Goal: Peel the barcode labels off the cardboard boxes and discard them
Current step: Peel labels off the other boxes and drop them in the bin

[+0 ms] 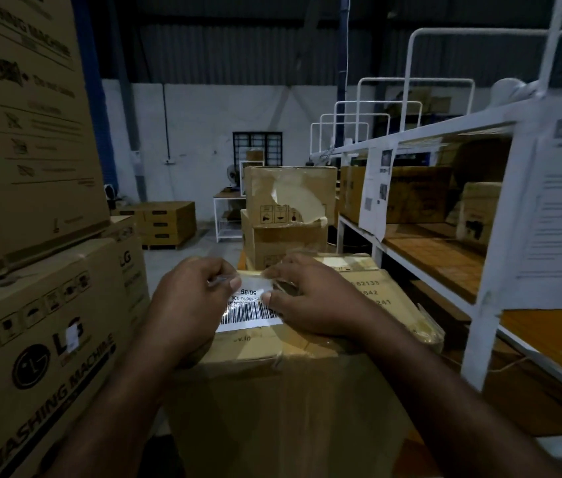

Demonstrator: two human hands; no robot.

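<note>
A white barcode label (250, 312) lies on top of a taped cardboard box (307, 367) right in front of me. My left hand (189, 305) pinches the label's far left edge between thumb and fingers, where the clear film lifts off the box. My right hand (310, 298) rests on the box top to the right, its thumb and fingertips pinching the label's right side. The label's near part, with the bars, still lies flat on the box.
Large washing-machine cartons (31, 305) are stacked close on my left. A white metal shelf rack (479, 305) with boxes and hanging papers stands on my right. More cardboard boxes (289, 198) stand behind the one I work on; open floor lies beyond.
</note>
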